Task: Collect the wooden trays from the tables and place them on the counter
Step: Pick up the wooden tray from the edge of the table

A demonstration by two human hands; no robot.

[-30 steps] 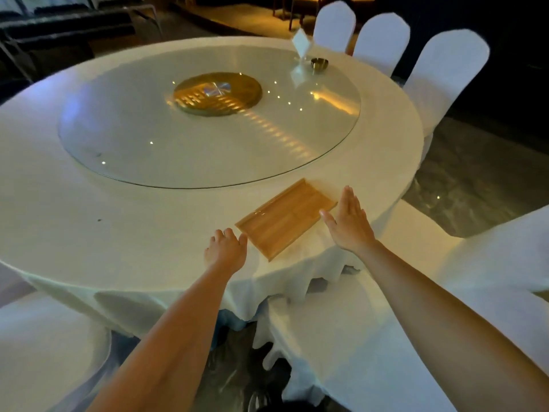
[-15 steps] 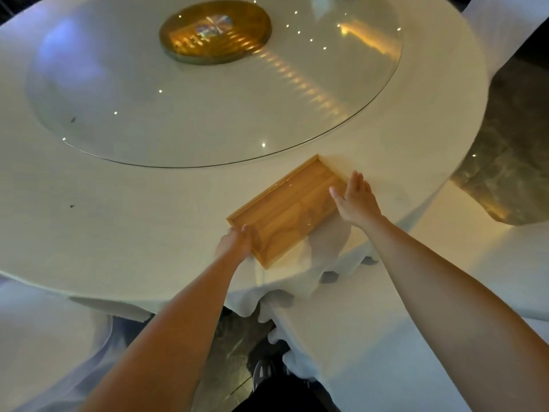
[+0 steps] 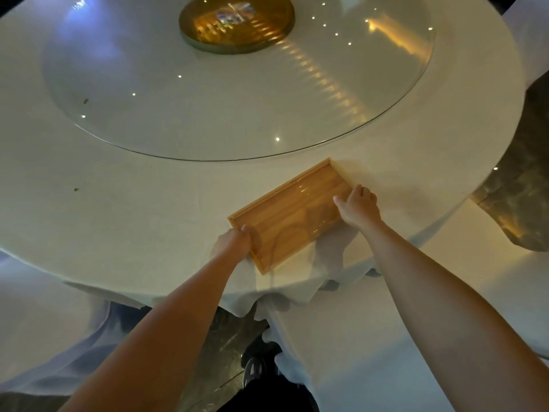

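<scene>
A rectangular wooden tray lies at an angle on the white tablecloth near the front edge of a round table. My left hand grips its near left short end, fingers curled over the rim. My right hand holds the right long side near the far end, thumb over the rim. The tray is empty and seems to rest on the cloth.
A large glass turntable with a gold centre disc fills the middle of the table. White-covered chairs stand close in front, right and left. Dark stone floor shows at the right.
I have leaned in over the table. Both hands went from hovering beside the tray to closing on its edges, the left on the near end, the right on the right side.
</scene>
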